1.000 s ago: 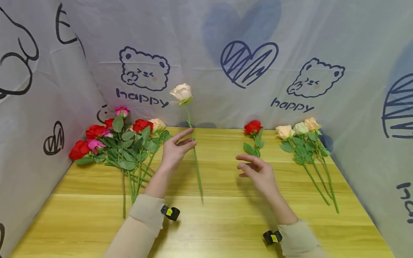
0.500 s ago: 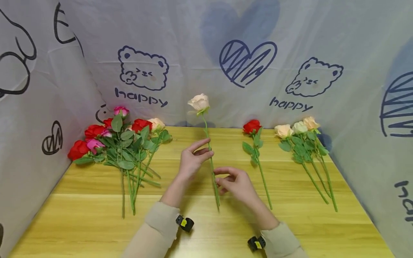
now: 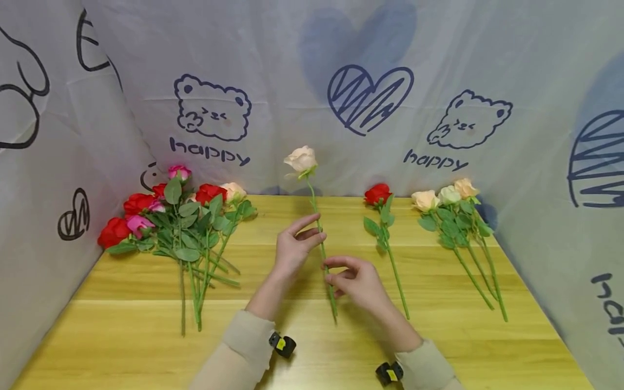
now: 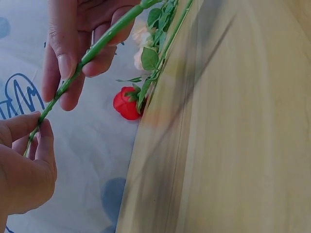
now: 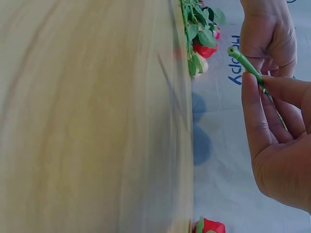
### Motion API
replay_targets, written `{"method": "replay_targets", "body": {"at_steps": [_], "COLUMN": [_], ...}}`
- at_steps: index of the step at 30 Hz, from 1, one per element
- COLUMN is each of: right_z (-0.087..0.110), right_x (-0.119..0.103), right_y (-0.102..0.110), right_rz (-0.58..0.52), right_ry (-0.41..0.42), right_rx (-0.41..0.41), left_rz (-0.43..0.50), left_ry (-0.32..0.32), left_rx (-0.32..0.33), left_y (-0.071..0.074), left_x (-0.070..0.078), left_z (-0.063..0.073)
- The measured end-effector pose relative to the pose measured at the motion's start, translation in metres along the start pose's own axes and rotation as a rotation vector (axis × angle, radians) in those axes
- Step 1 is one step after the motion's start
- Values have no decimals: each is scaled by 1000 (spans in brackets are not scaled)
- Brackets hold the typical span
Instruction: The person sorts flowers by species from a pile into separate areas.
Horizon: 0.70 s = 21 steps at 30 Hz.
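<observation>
In left hand (image 3: 294, 246), pinched mid-stem, and right hand (image 3: 359, 283), pinched lower: cream rose (image 3: 300, 158), bloom up, slightly tilted, above wooden table (image 3: 507, 357) | to right: red rose (image 3: 377, 194), then three pale roses (image 3: 449, 195) | to left: mixed rose pile (image 3: 187, 216)

Rose (image 3: 300, 158), pale cream-pink, bloom open, just above and left of centre in your head view; green stem slender, near upright, top leaning left, foot at lower centre; you pinch it mid-stem with your left hand (image 3: 294, 246), lower down with your right hand (image 3: 358, 280).
</observation>
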State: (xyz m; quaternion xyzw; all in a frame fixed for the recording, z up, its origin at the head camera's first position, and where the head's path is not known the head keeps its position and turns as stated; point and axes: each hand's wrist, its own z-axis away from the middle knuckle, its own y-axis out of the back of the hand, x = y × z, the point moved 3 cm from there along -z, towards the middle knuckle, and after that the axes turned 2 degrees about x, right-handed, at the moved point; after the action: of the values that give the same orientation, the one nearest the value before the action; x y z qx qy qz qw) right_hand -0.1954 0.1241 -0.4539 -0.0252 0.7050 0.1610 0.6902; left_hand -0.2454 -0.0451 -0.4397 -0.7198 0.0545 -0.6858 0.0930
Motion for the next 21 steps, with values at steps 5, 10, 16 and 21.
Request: {"method": "replay_targets", "body": {"at_steps": [5, 10, 16, 21], "right_z": [3, 4, 11, 20], "right_x": [-2, -2, -3, 0], "right_y": [8, 21, 48, 77], "right_rz": [14, 33, 71, 103], "right_ry": [24, 48, 55, 55], "right_rx": [15, 41, 80, 129], "left_rz": [-4, -1, -9, -66], "left_ry": [-35, -75, -84, -91], "left_rx": [-48, -88, -77, -61], "left_y": [-4, -6, 4, 24], "left_x": [3, 5, 9, 16], "left_z": [2, 3, 1, -1]}}
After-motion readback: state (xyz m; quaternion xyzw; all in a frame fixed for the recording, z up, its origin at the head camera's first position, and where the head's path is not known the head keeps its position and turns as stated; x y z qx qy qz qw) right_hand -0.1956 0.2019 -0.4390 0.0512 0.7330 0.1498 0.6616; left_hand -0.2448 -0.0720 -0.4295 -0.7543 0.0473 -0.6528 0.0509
